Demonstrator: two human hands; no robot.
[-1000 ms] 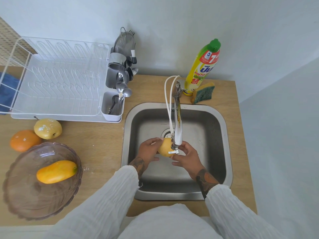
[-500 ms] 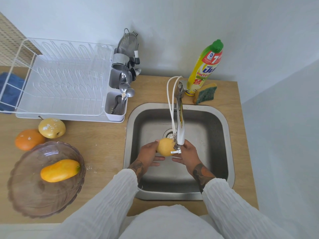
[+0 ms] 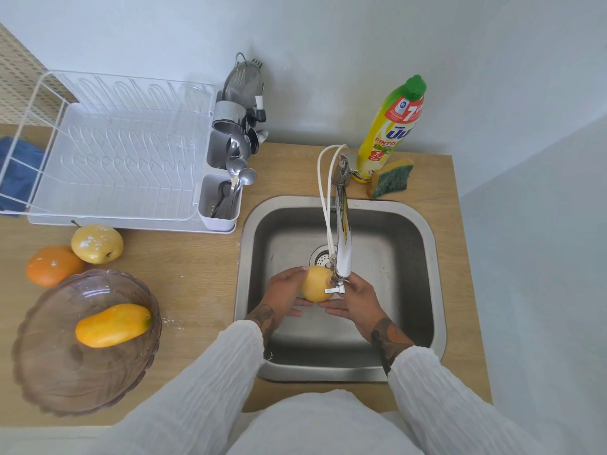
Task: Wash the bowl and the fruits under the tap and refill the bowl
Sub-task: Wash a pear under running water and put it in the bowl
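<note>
Both hands cup a round yellow fruit (image 3: 315, 285) under the tap (image 3: 341, 254) spout, over the sink (image 3: 427, 257). The left hand (image 3: 284, 292) curls its grip around the fruit's left side; the right hand (image 3: 356, 298) supports it from the right, fingers fairly straight (its thumb is hidden). The bowl (image 3: 49, 372) with the mango (image 3: 111, 325) lies well left on the desk (image 3: 197, 274), so the left hand is nearer for refilling

tap (image 3: 341, 231) spans sink (image 3: 423, 257) centre; basin right side open
</note>
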